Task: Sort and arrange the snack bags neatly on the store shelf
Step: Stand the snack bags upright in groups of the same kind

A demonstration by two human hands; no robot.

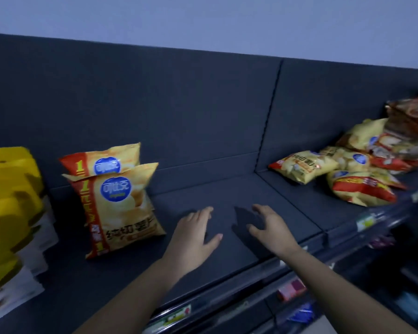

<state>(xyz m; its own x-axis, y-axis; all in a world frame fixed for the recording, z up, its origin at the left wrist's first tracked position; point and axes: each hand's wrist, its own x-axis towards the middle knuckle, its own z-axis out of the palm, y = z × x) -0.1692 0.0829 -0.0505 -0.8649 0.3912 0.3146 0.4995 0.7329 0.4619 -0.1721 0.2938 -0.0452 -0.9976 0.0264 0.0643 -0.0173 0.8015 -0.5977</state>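
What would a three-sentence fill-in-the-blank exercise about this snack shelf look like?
The upright chip bags left of the hands number ___.
The left hand and right hand both hold ___.
The jumbled pile of chip bags lies on the person's ___.
Missing words: two, nothing, right.

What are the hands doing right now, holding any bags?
Left hand: open, holding nothing, over the shelf.
Right hand: open, holding nothing.
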